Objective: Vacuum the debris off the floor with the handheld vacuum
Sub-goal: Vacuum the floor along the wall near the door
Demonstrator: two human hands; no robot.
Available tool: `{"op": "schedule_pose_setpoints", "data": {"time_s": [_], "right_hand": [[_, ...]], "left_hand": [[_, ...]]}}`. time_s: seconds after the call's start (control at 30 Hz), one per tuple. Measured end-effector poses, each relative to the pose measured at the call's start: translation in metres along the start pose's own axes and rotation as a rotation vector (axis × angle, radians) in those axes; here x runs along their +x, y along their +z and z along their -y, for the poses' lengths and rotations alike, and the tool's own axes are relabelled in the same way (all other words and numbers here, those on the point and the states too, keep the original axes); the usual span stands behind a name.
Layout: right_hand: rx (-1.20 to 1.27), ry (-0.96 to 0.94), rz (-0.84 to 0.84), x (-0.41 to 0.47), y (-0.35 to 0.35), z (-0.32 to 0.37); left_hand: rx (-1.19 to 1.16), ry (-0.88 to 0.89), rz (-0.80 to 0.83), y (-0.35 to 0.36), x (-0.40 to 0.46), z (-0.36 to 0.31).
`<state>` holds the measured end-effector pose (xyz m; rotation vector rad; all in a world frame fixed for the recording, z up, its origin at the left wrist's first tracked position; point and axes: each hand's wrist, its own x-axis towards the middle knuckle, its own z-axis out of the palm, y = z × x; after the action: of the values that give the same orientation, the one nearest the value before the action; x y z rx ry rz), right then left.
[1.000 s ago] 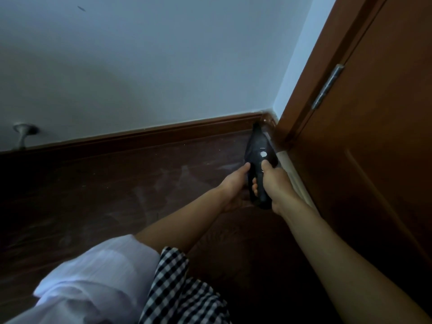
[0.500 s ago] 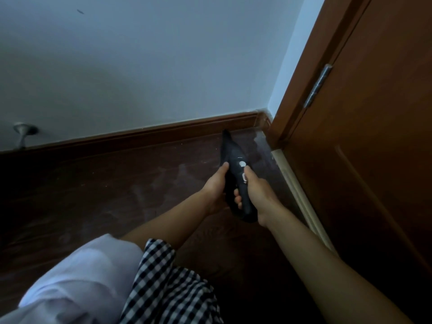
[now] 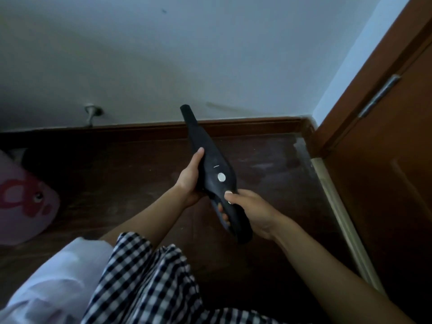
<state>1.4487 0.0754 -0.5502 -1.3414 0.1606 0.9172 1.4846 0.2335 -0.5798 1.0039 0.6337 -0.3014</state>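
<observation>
A black handheld vacuum (image 3: 210,160) is lifted off the dark wooden floor (image 3: 131,174), its narrow nozzle pointing up and away toward the wall. My right hand (image 3: 252,211) grips its handle at the rear, thumb on top near a small button. My left hand (image 3: 189,178) holds the left side of its body, thumb along the casing. A round white button shows on the vacuum's top. Pale dusty smears lie on the floor near the corner (image 3: 299,146).
A brown door (image 3: 385,160) with a metal hinge stands at the right, a pale threshold strip (image 3: 339,213) below it. A wooden skirting board (image 3: 140,129) runs along the white wall, with a metal door stop (image 3: 92,113). A pink cushion (image 3: 21,202) lies at the left. My checked clothing fills the bottom.
The vacuum has been pulled back from the corner by the door and raised, nozzle off the floor. The view has swung left, bringing the pink cushion into sight.
</observation>
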Motion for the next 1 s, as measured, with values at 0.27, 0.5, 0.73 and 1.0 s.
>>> {"op": "schedule_pose_setpoints", "data": {"time_s": [0.27,0.5,0.73,1.0], "right_hand": [[-0.107,0.09,0.109,0.029,0.054,-0.007],[-0.133,0.062,0.102,0.038,0.088,-0.015],[-0.275,0.046,0.07,0.046,0.093,-0.03],[-0.388,-0.028,0.039,0.045,0.09,-0.032]], "left_hand": [[-0.031,0.195,-0.08,-0.062,-0.018,-0.012],[-0.102,0.206,-0.127,-0.103,-0.029,-0.017],[-0.152,0.219,-0.171,-0.122,-0.036,-0.018],[-0.125,0.315,-0.312,-0.118,-0.034,-0.012]]}}
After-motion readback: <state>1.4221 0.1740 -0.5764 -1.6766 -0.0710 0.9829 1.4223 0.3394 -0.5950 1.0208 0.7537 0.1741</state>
